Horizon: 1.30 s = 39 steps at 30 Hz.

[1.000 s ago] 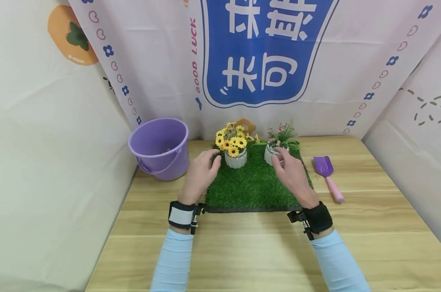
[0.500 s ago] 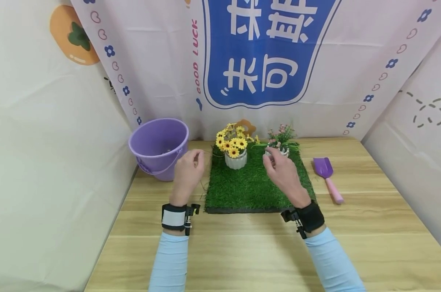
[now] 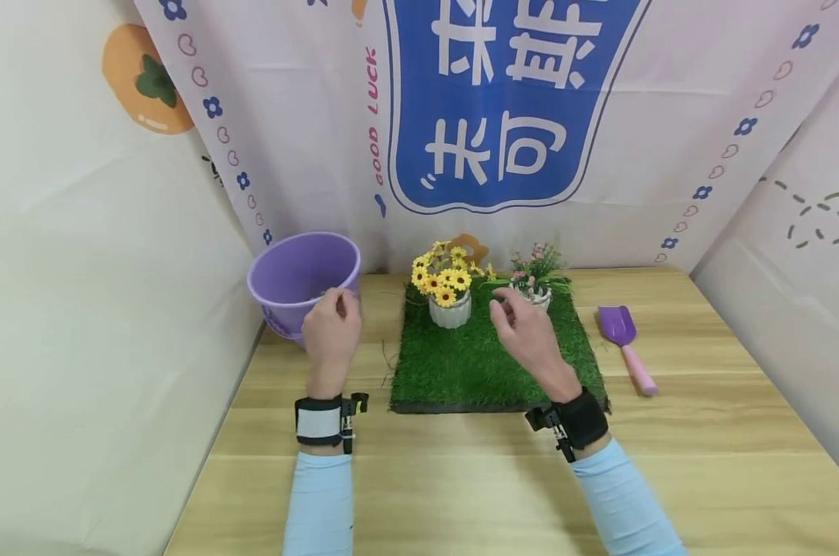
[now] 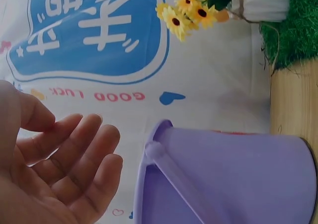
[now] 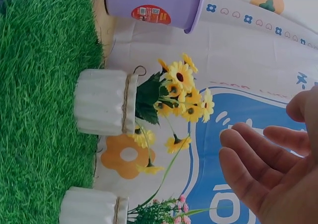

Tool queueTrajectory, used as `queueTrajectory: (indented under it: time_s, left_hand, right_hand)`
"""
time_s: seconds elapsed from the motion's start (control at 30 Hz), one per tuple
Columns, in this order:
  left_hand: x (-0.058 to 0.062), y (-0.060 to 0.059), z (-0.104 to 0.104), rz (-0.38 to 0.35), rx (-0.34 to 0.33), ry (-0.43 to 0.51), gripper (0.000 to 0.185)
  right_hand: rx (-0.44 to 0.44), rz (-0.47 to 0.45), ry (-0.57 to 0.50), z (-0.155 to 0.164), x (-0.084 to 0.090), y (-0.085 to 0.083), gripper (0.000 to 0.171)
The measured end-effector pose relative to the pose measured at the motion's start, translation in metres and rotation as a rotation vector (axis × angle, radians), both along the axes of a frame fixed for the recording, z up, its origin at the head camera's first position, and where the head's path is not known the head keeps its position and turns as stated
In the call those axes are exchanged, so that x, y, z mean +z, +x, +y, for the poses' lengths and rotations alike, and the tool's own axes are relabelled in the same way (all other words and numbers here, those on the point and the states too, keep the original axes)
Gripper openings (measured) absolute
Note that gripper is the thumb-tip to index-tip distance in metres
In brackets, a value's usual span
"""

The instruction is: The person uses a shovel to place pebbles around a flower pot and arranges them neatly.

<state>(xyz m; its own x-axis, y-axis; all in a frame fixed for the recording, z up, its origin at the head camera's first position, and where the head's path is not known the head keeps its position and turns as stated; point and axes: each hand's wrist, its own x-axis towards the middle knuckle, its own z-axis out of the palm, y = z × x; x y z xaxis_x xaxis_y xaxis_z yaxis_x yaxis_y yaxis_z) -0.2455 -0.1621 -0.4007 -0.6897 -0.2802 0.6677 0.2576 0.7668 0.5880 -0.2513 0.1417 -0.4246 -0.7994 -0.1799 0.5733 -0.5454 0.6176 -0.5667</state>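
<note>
A pale cloth backdrop with a blue panel of white characters (image 3: 502, 100) hangs behind a light wooden table (image 3: 461, 479), and plain white sheets close in both sides.

At the far left of the table stands a purple plastic bucket (image 3: 301, 278), upright with its mouth open and its handle hanging down the front. The left hand (image 3: 331, 333) is raised just in front of the bucket's rim — in the head view it overlaps the rim, though whether it touches cannot be told. The left wrist view shows its fingers (image 4: 74, 149) loosely curved and a little apart, holding nothing, with the bucket wall close beside them.

To the right lies a square mat of artificial grass (image 3: 488, 363). At its back edge stands a white ribbed pot of yellow daisies (image 3: 450, 297), upright, with twine round its neck. Near it, further right on the mat, is a second white pot with small pink flowers (image 3: 533, 282).

The right hand (image 3: 526, 333) hovers over the grass between the two pots, nearer the pink one and apart from both. Its fingers (image 5: 253, 159) are relaxed and slightly spread, gripping nothing.

Well to the right, off the mat — a purple toy shovel with a pink handle (image 3: 626, 344) lies flat on the wood.
</note>
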Motion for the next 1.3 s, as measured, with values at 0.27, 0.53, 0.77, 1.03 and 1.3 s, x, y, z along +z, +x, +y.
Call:
queueTrajectory:
  time_s: [0.27, 0.53, 0.77, 1.03, 1.3]
  left_hand:
    - [-0.002, 0.005, -0.013, -0.001, 0.040, 0.070, 0.025]
    - [0.003, 0.006, -0.031, -0.002, 0.109, 0.120, 0.030]
    - [0.005, 0.004, -0.042, 0.001, 0.173, 0.169, 0.027]
    - [0.003, 0.006, -0.054, -0.069, 0.190, 0.276, 0.028]
    - [-0.009, 0.003, -0.068, -0.158, 0.266, 0.324, 0.029]
  right_hand:
    - [0.111, -0.109, -0.128, 0.004, -0.062, -0.041, 0.037]
    - [0.228, -0.272, -0.270, -0.006, -0.031, -0.023, 0.037]
    - [0.172, -0.326, -0.284, -0.013, 0.003, 0.001, 0.034]
    - [0.195, -0.410, -0.398, -0.020, 0.017, 0.012, 0.024]
    - [0.194, -0.477, -0.445, -0.027, 0.014, 0.009, 0.023]
